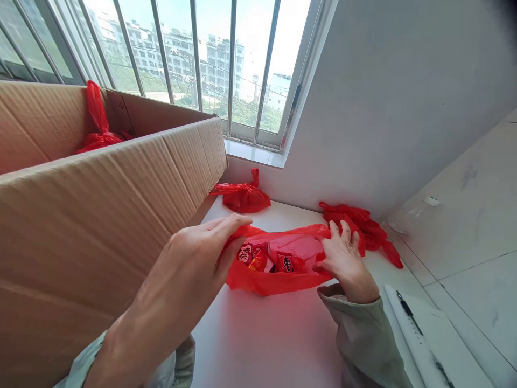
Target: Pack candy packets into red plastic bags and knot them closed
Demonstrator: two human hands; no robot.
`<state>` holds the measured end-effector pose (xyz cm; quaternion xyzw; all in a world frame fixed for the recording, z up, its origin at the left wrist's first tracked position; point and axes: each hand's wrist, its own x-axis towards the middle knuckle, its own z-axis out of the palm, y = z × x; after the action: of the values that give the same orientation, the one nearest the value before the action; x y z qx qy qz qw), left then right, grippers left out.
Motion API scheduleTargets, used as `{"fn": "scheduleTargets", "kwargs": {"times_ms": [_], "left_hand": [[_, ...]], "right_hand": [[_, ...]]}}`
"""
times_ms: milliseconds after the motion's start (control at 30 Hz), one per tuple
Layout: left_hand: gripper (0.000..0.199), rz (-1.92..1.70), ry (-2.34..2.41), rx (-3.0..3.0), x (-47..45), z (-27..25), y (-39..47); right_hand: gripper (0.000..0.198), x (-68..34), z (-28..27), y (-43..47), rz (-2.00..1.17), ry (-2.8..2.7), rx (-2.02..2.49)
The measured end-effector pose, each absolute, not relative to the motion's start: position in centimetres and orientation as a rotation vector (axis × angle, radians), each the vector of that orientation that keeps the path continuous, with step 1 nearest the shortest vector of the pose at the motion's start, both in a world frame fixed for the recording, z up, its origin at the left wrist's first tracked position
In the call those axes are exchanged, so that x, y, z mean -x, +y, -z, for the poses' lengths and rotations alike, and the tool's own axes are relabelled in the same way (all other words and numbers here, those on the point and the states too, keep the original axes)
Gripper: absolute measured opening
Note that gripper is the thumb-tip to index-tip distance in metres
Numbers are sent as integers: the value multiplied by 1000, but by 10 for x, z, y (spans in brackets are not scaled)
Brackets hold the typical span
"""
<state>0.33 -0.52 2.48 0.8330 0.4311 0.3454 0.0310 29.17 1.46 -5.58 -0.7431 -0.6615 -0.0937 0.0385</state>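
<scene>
Between my hands a red plastic bag (270,284) lies on the white tabletop, its mouth spread wide. Several small red snack packets (286,263) with dark printed characters show inside. My left hand (197,258) grips the bag's left rim between thumb and fingers; part of that grip is hidden behind the hand. On the opposite side, my right hand (346,264) holds the right rim, thumb towards the inside and fingers over the outer edge. Just behind the right fingers lies a heap of crumpled red bags (363,223).
A large cardboard box (133,188) stands at left with a knotted red bag (99,129) in it. Another tied red bag (246,198) sits by the wall. A pen (409,311) rests on a notebook (442,334) at right. A barred window (214,70) is behind.
</scene>
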Motion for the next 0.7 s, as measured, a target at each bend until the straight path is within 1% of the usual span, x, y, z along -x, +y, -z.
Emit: {"fn": "scheduleTargets", "kwargs": {"times_ms": [67, 100, 233, 333, 433, 533, 600, 700], "left_hand": [[17, -1100, 1363, -2527, -2, -27, -5], [15, -1122, 1372, -2505, -1, -28, -5], [16, -1192, 1287, -2284, 1, -32, -5], [23, -1225, 1070, -2037, -1, -36, -3], [33, -1278, 897, -1978, -8, -40, 3], [45, -1325, 907, -2039, -14, -44, 9], [48, -1363, 928, -2050, -15, -46, 13], [50, -1400, 894, -2024, -10, -46, 18]], "right_hand": [[18, -297, 58, 14, 249, -2035, 2318], [13, -300, 57, 14, 221, -2060, 2294], [24, -302, 34, 8, 137, -2199, 2037], [19, -295, 6, -4, 0, -2171, 1600], [12, -290, -15, -17, -257, -1832, 1265], [7, -289, -19, -21, -552, -1397, 1022], [9, -291, -17, -18, -631, -1162, 917], [18, -296, -15, -13, -657, -913, 846]]}}
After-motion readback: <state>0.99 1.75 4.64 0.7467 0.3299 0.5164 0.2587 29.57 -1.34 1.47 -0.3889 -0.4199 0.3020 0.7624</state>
